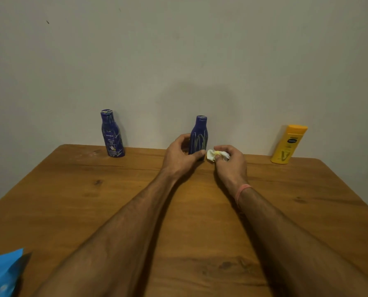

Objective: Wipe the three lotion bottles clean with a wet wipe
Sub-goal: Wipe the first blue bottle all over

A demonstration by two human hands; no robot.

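- We see the middle bottle [198,136], dark blue, standing upright at the far edge of the table [114,211], close to the wall [178,50]. Yellowish streaks run down its front.
- Our left hand [182,155] is curled round its lower part: the thumb lies across the base on the near side, and the fingers wrap behind the left flank.
- Our right hand [230,161] sits just to the right of that bottle, fingers bent in and pinching a crumpled white wipe [216,154]. The wipe carries a yellow smear and lies just beside the bottle's foot; we cannot tell whether it touches it.
- A pink band [242,192] circles the right wrist.
- The left bottle [112,133], also dark blue, with a white brand label and pale streaks, stands upright well to the left along the same far edge.
- The yellow bottle [288,144] stands upright, well to the right, at the table's far right corner, with dark smears low on its front.
- Pale smudges mark the wood near the left bottle's foot.
- A blue packet [3,273] shows at the near left corner, cut off by the frame edge.
- Both forearms reach across the brown wooden table from the near side towards the middle bottle.
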